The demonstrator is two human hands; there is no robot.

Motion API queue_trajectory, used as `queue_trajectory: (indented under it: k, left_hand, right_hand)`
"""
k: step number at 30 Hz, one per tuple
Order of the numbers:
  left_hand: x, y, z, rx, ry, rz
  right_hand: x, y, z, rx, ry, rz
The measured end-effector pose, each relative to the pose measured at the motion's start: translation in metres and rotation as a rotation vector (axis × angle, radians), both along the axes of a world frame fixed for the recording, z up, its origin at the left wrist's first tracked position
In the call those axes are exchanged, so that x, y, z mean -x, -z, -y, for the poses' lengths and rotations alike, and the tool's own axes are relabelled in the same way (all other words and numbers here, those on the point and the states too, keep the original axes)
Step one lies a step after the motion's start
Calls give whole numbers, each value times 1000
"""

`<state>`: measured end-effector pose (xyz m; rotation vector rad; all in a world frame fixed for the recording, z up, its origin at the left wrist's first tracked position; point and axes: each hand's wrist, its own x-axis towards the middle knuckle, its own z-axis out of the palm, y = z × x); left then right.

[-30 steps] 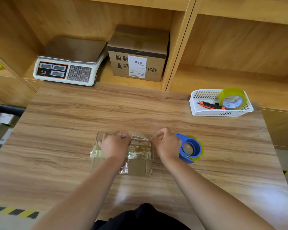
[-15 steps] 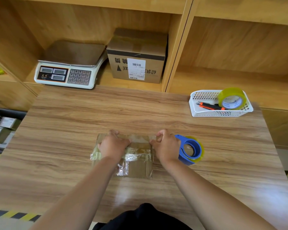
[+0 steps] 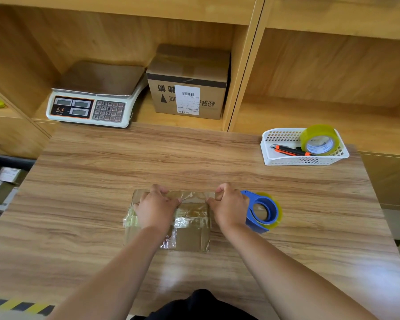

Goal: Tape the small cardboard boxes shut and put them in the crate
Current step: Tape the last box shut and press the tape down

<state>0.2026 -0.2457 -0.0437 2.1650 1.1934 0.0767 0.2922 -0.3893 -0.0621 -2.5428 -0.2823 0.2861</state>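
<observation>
The light wood-grain worktop (image 3: 79, 204) is carrying the small flat cardboard box (image 3: 189, 236), glossy with clear tape, near its middle. The left hand (image 3: 156, 209) is gripping the box's far edge, fingers curled. The right hand (image 3: 229, 206) is pinching its right edge, beside the blue plastic tape dispenser (image 3: 263, 211).

Beyond your worktop's (image 3: 148, 162) far edge, a white digital scale (image 3: 95, 105) sat on the shelf (image 3: 146, 113) beside a labelled brown carton (image 3: 187, 88). At the far right corner you had a white basket (image 3: 298, 160) holding orange-and-black cutters (image 3: 286, 150).
</observation>
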Motion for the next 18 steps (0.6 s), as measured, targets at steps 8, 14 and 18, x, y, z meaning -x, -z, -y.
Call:
queue_trajectory:
  k: [8,14,18]
  left_hand:
    - [0,-10,6,-116,68,-72]
    - [9,-2,17,-444,532,66]
    - [8,3,39,-503,1025,-95]
  right_hand:
    - [0,4,0,28,-10,29]
    - [2,5,-2,36,-8,50]
    - [1,7,-1,58,9,30]
